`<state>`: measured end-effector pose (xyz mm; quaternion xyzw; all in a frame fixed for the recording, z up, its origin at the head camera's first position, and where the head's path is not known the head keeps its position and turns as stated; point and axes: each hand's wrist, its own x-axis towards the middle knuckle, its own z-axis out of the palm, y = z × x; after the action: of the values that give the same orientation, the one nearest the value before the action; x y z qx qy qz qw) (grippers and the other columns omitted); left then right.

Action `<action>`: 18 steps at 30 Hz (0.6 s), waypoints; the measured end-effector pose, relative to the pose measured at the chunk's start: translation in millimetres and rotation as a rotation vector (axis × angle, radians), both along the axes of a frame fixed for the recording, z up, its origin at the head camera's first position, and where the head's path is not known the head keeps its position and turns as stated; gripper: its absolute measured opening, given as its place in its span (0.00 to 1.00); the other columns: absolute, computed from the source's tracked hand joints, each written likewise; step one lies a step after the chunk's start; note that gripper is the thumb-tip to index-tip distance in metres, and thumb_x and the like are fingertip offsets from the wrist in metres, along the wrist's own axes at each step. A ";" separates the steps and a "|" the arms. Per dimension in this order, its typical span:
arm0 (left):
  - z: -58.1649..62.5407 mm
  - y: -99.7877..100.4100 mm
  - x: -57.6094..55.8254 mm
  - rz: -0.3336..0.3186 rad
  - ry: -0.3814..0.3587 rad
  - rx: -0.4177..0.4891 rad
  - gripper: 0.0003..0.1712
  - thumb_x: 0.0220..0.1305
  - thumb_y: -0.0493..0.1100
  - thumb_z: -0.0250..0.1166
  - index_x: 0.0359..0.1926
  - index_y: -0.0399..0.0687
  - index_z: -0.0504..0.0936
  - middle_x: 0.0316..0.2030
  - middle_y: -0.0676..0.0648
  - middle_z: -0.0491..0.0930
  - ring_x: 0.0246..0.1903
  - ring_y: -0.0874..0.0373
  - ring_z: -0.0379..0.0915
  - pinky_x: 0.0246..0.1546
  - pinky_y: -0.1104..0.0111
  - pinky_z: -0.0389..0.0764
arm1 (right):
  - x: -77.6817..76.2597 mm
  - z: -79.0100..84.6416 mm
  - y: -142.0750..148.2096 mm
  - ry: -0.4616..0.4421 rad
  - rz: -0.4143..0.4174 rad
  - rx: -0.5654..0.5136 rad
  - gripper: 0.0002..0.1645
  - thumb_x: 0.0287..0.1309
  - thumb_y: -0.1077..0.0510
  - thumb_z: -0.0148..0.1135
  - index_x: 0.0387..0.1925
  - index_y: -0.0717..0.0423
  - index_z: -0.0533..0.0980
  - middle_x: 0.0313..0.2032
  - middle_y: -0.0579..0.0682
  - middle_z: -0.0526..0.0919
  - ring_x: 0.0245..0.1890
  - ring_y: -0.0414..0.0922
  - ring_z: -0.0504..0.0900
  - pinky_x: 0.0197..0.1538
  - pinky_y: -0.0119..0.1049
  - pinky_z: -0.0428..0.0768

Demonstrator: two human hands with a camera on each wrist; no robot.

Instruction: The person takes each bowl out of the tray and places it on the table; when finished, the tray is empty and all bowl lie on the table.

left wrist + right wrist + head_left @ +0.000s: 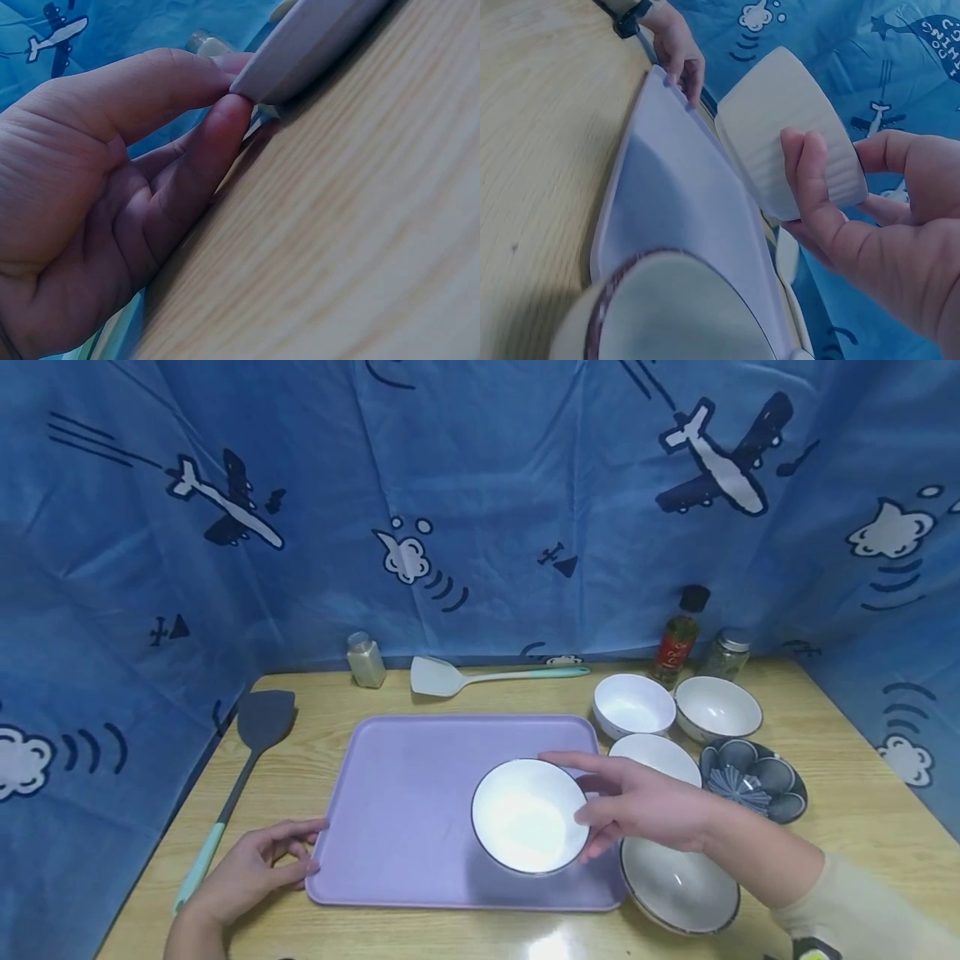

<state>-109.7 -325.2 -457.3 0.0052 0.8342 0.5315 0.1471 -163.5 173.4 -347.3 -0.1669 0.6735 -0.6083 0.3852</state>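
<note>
A white bowl with a thin dark rim [529, 815] is in my right hand [637, 802], over the right half of a lilac tray [412, 802]. In the right wrist view the bowl [795, 142] is tilted, its ribbed outside showing; thumb and fingers grip it at rim and base. My left hand [255, 872] pinches the tray's left edge between thumb and fingers, as the left wrist view shows at the tray edge [300, 52]. Right of the tray stand another white bowl [656, 756], partly behind my right hand, and a dark-rimmed bowl [678, 889] near the front.
A dark spatula [247, 777] lies left of the tray, a pale spatula [442, 677] behind it. A shaker jar [366, 660], a sauce bottle [675, 643] and a lidded jar [726, 656] stand along the back. More bowls [633, 706] [718, 708] and a flower-patterned dish [750, 781] sit at right.
</note>
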 end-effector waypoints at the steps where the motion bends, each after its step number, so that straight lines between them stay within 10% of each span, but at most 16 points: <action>1: 0.0 0.0 0.3 -0.005 0.001 0.005 0.35 0.60 0.44 0.72 0.67 0.38 0.73 0.38 0.43 0.80 0.39 0.64 0.76 0.38 0.72 0.79 | 1.6 2.1 5.0 0.006 0.005 -0.001 0.44 0.63 0.66 0.59 0.76 0.44 0.57 0.65 0.66 0.64 0.35 0.55 0.87 0.43 0.46 0.86; 18: -4.6 -2.5 -1.6 -0.018 0.015 0.012 0.35 0.60 0.44 0.72 0.66 0.38 0.73 0.40 0.42 0.80 0.38 0.64 0.76 0.36 0.71 0.79 | 8.3 16.0 122.7 0.051 0.015 0.059 0.42 0.72 0.66 0.48 0.79 0.39 0.48 0.68 0.49 0.67 0.56 0.52 0.79 0.51 0.53 0.82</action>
<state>-111.3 -327.7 -461.9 0.0175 0.8319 0.5352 0.1454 -155.2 296.1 -331.2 -0.1762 0.6995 -0.5808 0.3772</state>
